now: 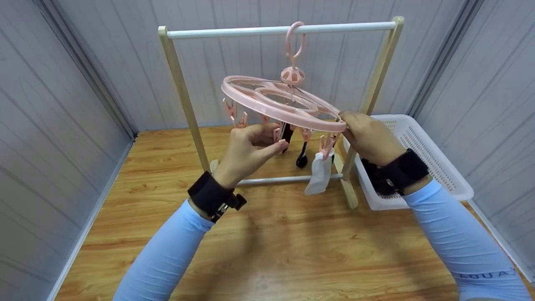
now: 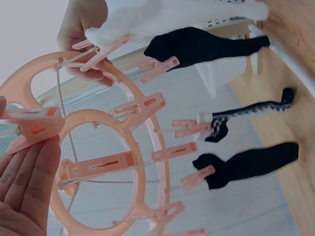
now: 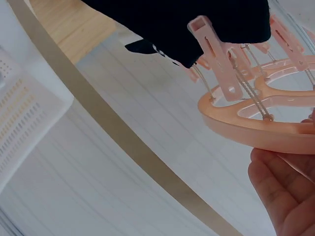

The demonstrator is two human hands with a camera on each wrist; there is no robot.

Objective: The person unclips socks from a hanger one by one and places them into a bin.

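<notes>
While the pink clip hanger (image 1: 284, 102) is hanging by its hook from the white rail (image 1: 234, 31) of the wooden rack (image 1: 184, 100), both hands are working at its ring. The hanger is a flat oval ring with an inner ring and cross ribs, all in pale pink plastic, with pink clips dangling below on short cords. The ring is tilting: its long axis is running from upper left to lower right in the head view, with the low end pointing toward the right hand (image 1: 370, 138). The hook and the hub are standing above the ring's middle.

The right hand is gripping the low rim of the ring, fingers curled over the edge. The left hand (image 1: 250, 148) is sitting under the near side of the ring; its fingers are pinching one pink clip (image 2: 32, 129) between fingertips and thumb.

A white sock (image 1: 318, 173) is hanging from a clip just beside the right hand. Black socks (image 2: 251, 164) are hanging from other clips; one of them is showing a checked band.

The rack is standing on a wooden floor (image 1: 267, 251). A white perforated basket (image 1: 434, 159) is sitting on the floor just right of the rack, behind the right wrist. Grey panelled walls are enclosing the area.
</notes>
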